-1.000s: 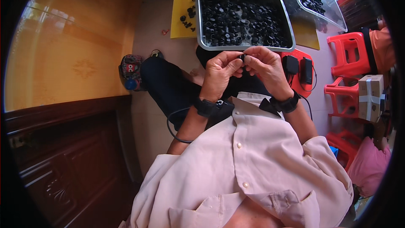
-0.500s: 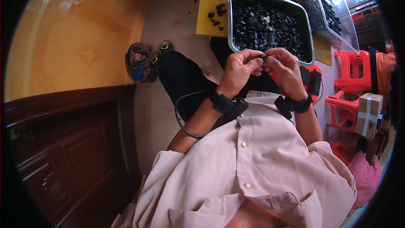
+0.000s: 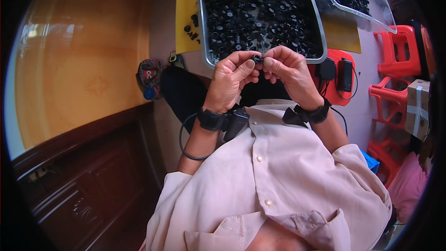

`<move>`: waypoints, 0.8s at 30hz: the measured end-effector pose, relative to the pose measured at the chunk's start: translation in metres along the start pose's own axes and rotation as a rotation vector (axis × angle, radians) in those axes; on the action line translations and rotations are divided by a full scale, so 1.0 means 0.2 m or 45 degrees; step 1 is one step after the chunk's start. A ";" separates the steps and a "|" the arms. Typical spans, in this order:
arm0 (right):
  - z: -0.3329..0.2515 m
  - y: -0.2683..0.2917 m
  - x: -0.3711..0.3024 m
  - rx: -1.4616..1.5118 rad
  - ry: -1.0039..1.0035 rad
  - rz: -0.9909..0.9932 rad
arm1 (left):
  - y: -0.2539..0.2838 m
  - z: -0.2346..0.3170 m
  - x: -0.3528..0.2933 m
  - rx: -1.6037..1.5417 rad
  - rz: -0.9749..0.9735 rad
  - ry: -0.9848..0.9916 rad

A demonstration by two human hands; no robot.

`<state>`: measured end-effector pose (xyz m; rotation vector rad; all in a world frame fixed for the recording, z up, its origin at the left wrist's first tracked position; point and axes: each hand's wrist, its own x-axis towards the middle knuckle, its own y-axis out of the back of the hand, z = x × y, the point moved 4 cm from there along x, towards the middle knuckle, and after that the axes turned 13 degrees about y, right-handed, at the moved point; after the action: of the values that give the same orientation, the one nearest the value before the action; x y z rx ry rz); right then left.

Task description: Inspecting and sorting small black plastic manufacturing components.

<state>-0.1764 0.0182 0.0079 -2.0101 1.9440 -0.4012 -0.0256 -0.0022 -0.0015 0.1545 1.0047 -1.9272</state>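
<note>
Between my fingertips is a small round black plastic part (image 3: 257,59), its open ring-like end showing. My left hand (image 3: 231,75) pinches it between thumb and forefinger. On its other side my right hand (image 3: 289,72) is closed too, thumb and forefinger pressed together at the part; whether they grip a second piece is hidden. Both hands are just in front of the near edge of a metal-rimmed tray (image 3: 203,28), which holds a great many loose black parts (image 3: 260,21). Dark bands with small boxes sit on both wrists.
A yellow board (image 3: 186,4) lies under the tray, with several loose black pieces (image 3: 193,30) on its left. Back right stands a clear plastic bin (image 3: 371,21) of black parts. Red stools (image 3: 400,51), a cardboard box (image 3: 418,111) and a black power adapter (image 3: 344,75) are at the right.
The view has shifted, so tray and hands appear farther left. Both hands still pinch at the black part, whose ring-like end now shows more clearly.
</note>
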 end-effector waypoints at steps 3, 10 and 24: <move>-0.01 0.09 0.01 -0.002 -0.024 0.047 | -0.06 -0.01 0.05 0.059 0.049 0.035; -0.01 0.18 0.06 0.049 0.001 0.047 | -0.12 0.01 0.14 0.124 0.079 0.080; -0.02 0.20 0.12 0.016 -0.097 0.008 | -0.13 0.05 0.15 0.421 0.226 -0.011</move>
<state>-0.2131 -0.0061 -0.0049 -1.9809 1.8968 -0.3295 -0.0610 -0.0239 0.0059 0.4094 0.6369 -1.9139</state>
